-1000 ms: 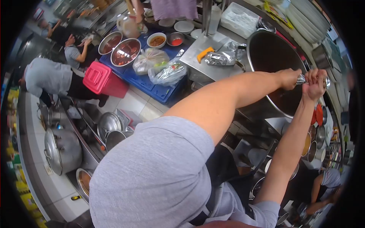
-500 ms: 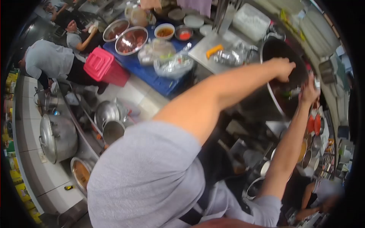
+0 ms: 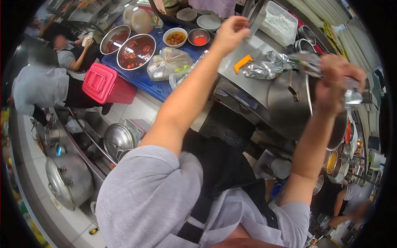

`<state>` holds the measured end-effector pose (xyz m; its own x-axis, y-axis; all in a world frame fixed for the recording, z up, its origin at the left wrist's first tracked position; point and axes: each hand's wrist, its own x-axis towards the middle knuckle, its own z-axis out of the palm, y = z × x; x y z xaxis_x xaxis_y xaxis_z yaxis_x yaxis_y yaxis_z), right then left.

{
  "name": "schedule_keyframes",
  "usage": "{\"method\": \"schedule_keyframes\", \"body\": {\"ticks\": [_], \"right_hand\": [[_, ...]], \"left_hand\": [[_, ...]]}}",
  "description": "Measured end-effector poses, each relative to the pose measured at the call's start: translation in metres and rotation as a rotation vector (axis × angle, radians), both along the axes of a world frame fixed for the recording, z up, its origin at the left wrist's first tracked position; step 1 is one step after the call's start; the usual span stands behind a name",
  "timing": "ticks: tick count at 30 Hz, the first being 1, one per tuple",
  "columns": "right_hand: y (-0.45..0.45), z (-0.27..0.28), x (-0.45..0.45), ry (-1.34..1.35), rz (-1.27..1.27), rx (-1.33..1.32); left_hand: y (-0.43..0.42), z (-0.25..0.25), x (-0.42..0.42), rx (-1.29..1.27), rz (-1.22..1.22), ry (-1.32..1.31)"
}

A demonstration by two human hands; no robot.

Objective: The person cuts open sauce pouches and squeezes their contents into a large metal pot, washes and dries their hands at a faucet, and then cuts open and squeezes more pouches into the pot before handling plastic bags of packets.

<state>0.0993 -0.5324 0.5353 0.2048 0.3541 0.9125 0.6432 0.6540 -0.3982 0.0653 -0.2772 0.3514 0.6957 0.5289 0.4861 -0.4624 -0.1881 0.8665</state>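
Observation:
My left hand (image 3: 232,35) is raised beside the upright post at the back of the steel counter, fingers apart and slightly bent, with nothing visible in it. My right hand (image 3: 338,80) is closed around a crinkled silvery wrapper (image 3: 308,63), part of which sticks out on the far side of the fist. It is held above a large steel pot (image 3: 285,109), whose opening is partly hidden by my hand and forearm. More crinkled silvery wrapping (image 3: 264,71) lies on the counter, with an orange handle (image 3: 242,63) next to it.
A white tub of white powder (image 3: 281,22) stands behind the pot. On the blue table (image 3: 120,64) are bowls of dark liquid (image 3: 136,51), a bowl of brown food (image 3: 175,37) and plastic bags (image 3: 167,64). A pink bin (image 3: 103,84) and co-workers (image 3: 41,89) are at left.
My left hand has moved out of the pot, up and left to near the post. My right hand has lifted above the pot with the silvery wrapper. The view has shifted.

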Motion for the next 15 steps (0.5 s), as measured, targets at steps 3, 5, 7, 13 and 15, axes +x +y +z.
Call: {"method": "schedule_keyframes", "body": {"ticks": [3, 5, 7, 13, 15], "right_hand": [[0.107, -0.067, -0.05, 0.029, 0.052, -0.199], [0.179, -0.131, -0.064, -0.167, -0.065, -0.391], [0.245, -0.201, -0.071, -0.239, 0.026, -0.678], [0.323, -0.418, -0.074, -0.58, -0.057, -1.278], [0.323, -0.471, -0.077, -0.645, -0.112, -1.344]], "left_hand": [[0.091, -0.052, -0.042, -0.181, 0.054, 0.152], [0.146, -0.088, -0.062, -0.26, 0.093, 0.248], [0.193, -0.121, -0.078, -0.319, 0.123, 0.356], [0.271, -0.193, -0.102, -0.468, 0.134, 0.434], [0.297, -0.205, -0.099, -0.418, 0.164, 0.436]]}}
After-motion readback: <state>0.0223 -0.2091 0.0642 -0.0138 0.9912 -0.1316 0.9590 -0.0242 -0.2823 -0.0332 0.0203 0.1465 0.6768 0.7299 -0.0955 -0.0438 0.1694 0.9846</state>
